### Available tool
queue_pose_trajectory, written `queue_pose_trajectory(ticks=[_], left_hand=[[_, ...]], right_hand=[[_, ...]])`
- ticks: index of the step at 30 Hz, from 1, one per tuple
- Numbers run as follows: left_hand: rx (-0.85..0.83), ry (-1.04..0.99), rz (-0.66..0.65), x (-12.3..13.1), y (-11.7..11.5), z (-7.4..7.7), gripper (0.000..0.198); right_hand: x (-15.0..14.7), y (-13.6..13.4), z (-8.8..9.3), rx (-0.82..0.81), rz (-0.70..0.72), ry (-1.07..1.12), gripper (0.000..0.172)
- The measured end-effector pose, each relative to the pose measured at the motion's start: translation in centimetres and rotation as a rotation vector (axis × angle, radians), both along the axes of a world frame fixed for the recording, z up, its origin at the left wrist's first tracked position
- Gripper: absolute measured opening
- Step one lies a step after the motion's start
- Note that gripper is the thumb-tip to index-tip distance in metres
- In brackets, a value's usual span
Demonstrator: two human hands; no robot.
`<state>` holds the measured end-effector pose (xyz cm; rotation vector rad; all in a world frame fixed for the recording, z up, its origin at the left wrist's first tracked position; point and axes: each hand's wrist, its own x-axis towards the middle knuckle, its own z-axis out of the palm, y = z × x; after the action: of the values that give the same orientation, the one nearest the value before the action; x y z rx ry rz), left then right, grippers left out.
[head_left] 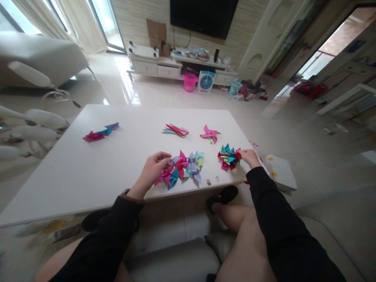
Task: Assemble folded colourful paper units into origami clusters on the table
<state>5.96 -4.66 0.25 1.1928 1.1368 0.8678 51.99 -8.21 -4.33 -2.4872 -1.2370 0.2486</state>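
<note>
A group of folded paper flowers [181,164] in pink, red, purple, blue and green lies near the table's front edge. My left hand [156,166] is at its left end, loosely curled, with thumb and fingertips apart and touching or just over the paper there. To the right is a compact origami cluster [227,159] of blue, red, green and pink points. My right hand [249,158] pinches a red point on the cluster's right side. Behind these lie a pink paper pinwheel [210,134] and a fanned stack of folded paper strips [176,130].
On the white table [58,176], folded paper pieces [101,132] lie at the far left. Two small scraps [208,182] sit near the front edge. A white box [280,172] stands beyond the right edge. White chair parts [38,113] flank the left side.
</note>
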Motion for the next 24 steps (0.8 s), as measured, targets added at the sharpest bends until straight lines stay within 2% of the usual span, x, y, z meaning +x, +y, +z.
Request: queue_pose_trajectory(ticks=[4, 9, 13, 15, 18, 20, 24], left_hand=[[0.002, 0.007, -0.004, 0.1, 0.0, -0.1, 0.032], [-0.015, -0.006, 0.0, 0.1, 0.1, -0.1, 0.031], [-0.013, -0.003, -0.005, 0.1, 0.0, 0.1, 0.032], [-0.007, -0.004, -0.007, 0.1, 0.0, 0.1, 0.031], [0.005, 0.006, -0.005, 0.1, 0.0, 0.0, 0.031], [0.013, 0.016, -0.003, 0.1, 0.1, -0.1, 0.03], [0.009, 0.02, -0.004, 0.2, 0.1, -0.4, 0.029]], right_hand=[[0.2, 0.3, -0.3, 0.073, -0.019, 0.039, 0.031], [0.0, 0.8, 0.0, 0.231, -0.036, 0.038, 0.039], [-1.7, 1.4, 0.5, 0.403, -0.022, 0.108, 0.037], [-3.7, 1.9, 1.0, 0.468, 0.007, 0.156, 0.035], [-8.5, 2.5, 2.1, 0.496, 0.125, 0.172, 0.032], [-12.4, 2.7, 2.9, 0.508, 0.262, 0.173, 0.033], [-20.0, 2.0, 4.1, 0.529, 0.66, 0.159, 0.045]])
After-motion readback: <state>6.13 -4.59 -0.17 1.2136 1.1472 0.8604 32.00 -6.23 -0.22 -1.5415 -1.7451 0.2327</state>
